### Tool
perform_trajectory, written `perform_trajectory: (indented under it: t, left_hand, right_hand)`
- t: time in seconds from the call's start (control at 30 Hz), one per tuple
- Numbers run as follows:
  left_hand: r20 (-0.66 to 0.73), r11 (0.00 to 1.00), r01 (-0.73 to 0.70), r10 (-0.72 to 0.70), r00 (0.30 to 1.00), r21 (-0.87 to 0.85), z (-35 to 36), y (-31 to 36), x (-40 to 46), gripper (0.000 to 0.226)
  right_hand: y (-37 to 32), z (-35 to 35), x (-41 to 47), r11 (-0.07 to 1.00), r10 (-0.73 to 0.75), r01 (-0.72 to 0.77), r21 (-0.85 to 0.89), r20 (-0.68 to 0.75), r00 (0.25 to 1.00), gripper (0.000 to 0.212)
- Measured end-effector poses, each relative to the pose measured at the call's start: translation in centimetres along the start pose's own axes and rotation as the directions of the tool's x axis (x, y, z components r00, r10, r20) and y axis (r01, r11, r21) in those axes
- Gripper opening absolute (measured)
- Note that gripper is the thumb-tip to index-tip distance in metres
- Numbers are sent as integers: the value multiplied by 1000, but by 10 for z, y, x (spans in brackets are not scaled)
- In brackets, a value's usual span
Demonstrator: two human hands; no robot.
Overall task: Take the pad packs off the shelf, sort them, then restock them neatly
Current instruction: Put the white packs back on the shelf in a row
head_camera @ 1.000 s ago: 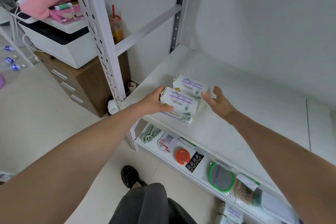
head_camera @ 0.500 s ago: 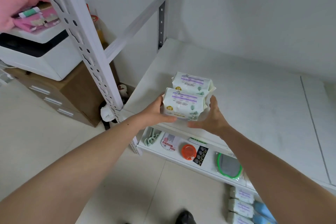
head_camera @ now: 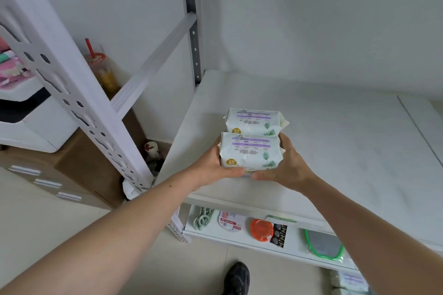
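Two white pad packs with purple bands and green leaf prints stand one behind the other near the front left of the white shelf (head_camera: 335, 151). The near pad pack (head_camera: 249, 151) is gripped from both ends: my left hand (head_camera: 211, 165) wraps its left end with the thumb under the front, and my right hand (head_camera: 285, 165) holds its right end. The far pad pack (head_camera: 254, 121) sits just behind it, touching or almost touching, with no hand on it.
A white perforated upright (head_camera: 79, 93) rises at the left front. The lower shelf holds an orange lid (head_camera: 261, 230), a green-rimmed mirror (head_camera: 323, 244) and green rings (head_camera: 201, 218). More pad packs (head_camera: 352, 280) lie at the bottom right. A drink cup (head_camera: 103, 72) stands left of the rack.
My right hand came in from open beside the pack and closed on the near pack's right end. The pack now stands squarer in front of the far one.
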State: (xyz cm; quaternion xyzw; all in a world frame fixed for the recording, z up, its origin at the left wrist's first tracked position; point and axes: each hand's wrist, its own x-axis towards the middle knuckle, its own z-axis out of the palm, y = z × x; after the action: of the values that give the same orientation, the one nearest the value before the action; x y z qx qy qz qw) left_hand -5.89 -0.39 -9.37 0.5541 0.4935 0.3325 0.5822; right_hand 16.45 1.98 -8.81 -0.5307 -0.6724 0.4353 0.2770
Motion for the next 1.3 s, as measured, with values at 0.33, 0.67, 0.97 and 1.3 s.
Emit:
perform_trajectory:
  t: [0.33,0.67,0.97,1.3]
  left_hand:
    - [-19,999,-38,39,999,34,-46,19,71,80]
    - [-121,995,-82,88,989,52,-81,27,146,79]
    - [-127,994,-63,74,989,90,-114,36,202,77]
    - [-135,992,-59,74,988,115,-127,40,228,71]
  right_hand:
    - [-1,1,85,1000,-20,20,-5,-73,997,120]
    - [-1,-7,170,998,8,-14,-58,-102,995,132]
    - [-3,-9,233,998,31,-37,-47,-132,991,130]
    - [-6,-8,256,997,21,-32,-73,-148,989,126]
